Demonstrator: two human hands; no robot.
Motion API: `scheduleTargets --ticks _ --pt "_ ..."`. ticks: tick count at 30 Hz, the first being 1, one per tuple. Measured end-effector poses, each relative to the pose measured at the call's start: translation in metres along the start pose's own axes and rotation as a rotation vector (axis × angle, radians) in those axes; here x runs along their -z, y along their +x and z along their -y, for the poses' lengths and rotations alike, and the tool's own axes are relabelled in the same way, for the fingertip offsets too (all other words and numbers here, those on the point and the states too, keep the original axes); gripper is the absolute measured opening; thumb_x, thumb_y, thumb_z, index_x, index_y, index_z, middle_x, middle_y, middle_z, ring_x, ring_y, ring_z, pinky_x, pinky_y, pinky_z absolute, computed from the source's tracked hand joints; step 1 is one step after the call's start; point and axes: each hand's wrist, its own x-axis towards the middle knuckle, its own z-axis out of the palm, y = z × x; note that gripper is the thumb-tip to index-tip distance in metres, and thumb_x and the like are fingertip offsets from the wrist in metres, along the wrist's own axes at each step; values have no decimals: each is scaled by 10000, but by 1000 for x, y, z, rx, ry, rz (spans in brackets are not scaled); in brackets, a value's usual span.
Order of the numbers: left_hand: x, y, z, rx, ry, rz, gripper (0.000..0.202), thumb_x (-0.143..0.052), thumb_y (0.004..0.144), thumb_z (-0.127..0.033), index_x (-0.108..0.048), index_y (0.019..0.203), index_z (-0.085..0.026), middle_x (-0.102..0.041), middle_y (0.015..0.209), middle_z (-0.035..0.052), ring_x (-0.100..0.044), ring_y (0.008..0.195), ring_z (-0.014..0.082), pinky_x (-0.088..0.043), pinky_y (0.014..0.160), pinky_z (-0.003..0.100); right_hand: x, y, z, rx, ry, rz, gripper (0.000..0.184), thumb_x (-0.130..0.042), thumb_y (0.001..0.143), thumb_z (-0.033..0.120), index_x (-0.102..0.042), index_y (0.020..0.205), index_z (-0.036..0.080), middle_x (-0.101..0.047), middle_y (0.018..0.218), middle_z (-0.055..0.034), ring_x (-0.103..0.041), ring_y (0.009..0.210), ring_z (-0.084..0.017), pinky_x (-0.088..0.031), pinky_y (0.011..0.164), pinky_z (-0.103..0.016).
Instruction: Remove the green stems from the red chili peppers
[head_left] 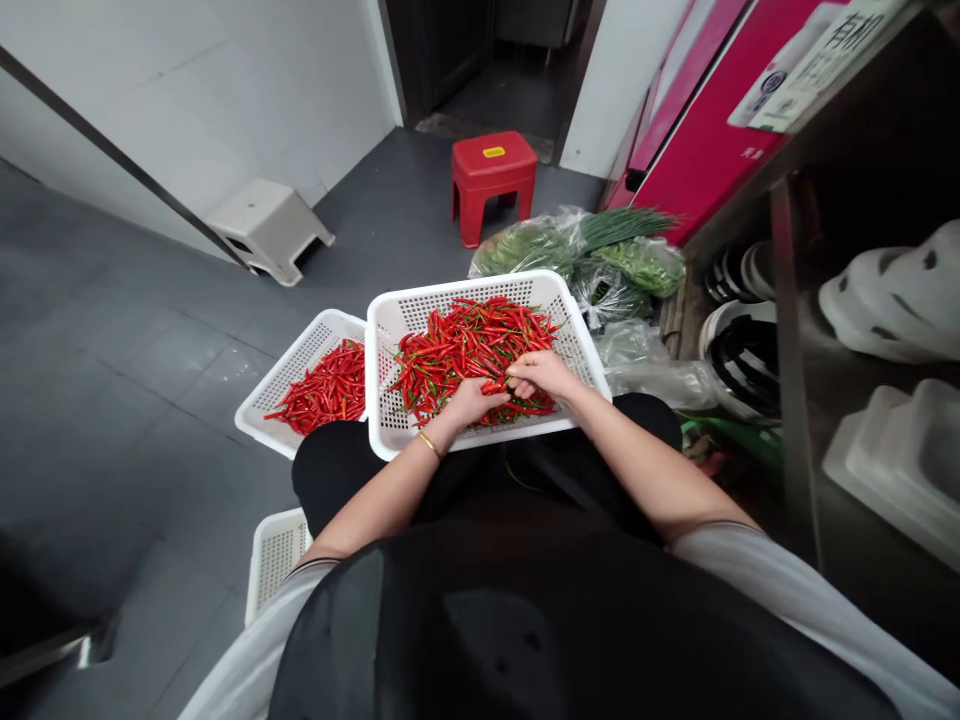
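A white plastic basket [374, 400] rests across my lap, holding a heap of red chili peppers [465, 335] with green stems. Over the near side of the heap, my left hand [471, 402] is closed on a red chili pepper [493, 386]. My right hand [546, 374] meets it from the right, thumb and fingers pinched at that chili's end. The fingertips of both hands nearly touch, and small details between them are hard to make out. To the left, a second white basket [255, 418] holds more red chilies [330, 385], with few green stems showing.
Another white basket [274, 560] stands on the floor by my left side. Bagged green vegetables [532, 248] lie beyond the lap basket. A red stool [493, 175] and a pale stool [262, 225] stand ahead. Shelves with white containers [900, 300] line the right.
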Motion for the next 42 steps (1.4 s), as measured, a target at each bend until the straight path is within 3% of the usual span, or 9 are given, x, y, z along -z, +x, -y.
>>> scheduleTargets --ticks 6,12,15,18,21,25,27,35,42 --pt "10 -15 -4 106 11 86 304 -808 614 -317 -579 710 -141 -572 507 -23 -353 360 42 -189 368 204 -24 -11 -12 65 -56 111 166 -696 787 302 -610 763 162 -656 599 -3 -601 489 -114 -518 506 -241" --pt "10 -33 4 210 -137 77 240 -734 682 -297 -543 666 -154 -550 458 -17 -327 286 46 -169 309 201 -43 -39 -12 498 -1053 -136 176 -528 868 268 -652 850 144 -709 903 -124 -649 780 -195 -422 634 -258" --pt "13 -30 3 244 -241 35 176 -702 683 -227 -551 658 -140 -555 464 -7 -355 289 51 -204 302 196 -28 -30 -9 385 -1261 -202 247 -483 915 307 -672 914 148 -720 940 -121 -648 806 -194 -406 647 -253" --pt "28 -28 0 256 -310 -11 106 -643 667 -157 -545 636 -131 -589 500 25 -441 323 73 -278 314 192 0 -11 -1 192 -1267 -72 216 -530 907 327 -694 940 190 -733 872 -48 -646 780 -165 -420 666 -236" --pt "45 -27 1 269 -428 -60 83 -597 627 -122 -516 633 -141 -590 522 21 -489 358 85 -302 317 178 8 2 6 156 -1372 20 226 -596 865 325 -695 1046 234 -736 968 -34 -656 869 -183 -440 704 -247" --pt "55 -26 2 217 -495 -30 134 -620 597 -122 -523 685 -147 -582 546 18 -635 521 161 -379 355 177 -24 12 8 284 -1490 -122 349 -481 941 418 -672 1111 182 -680 1135 -132 -665 954 -236 -468 737 -291" --pt "54 -24 2 209 -487 -14 168 -651 595 -127 -544 723 -142 -576 552 20 -680 613 202 -407 374 184 -40 16 8 283 -1545 -90 354 -504 932 403 -663 1122 150 -643 1187 -172 -675 937 -252 -478 727 -305" --pt "22 -13 2 17 -500 -184 414 -834 616 -336 -473 738 -174 -436 473 -89 -367 350 32 -221 335 159 -57 -13 16 401 -1492 -14 393 -414 978 424 -586 1193 144 -698 1081 -173 -671 938 -254 -459 736 -298" --pt "29 -16 8 69 -718 -189 384 -819 639 -310 -480 734 -156 -457 489 -74 -393 391 32 -224 361 154 -57 -20 -12 336 -1078 71 326 -495 943 398 -609 722 188 -678 742 -33 -605 707 -147 -366 645 -234"
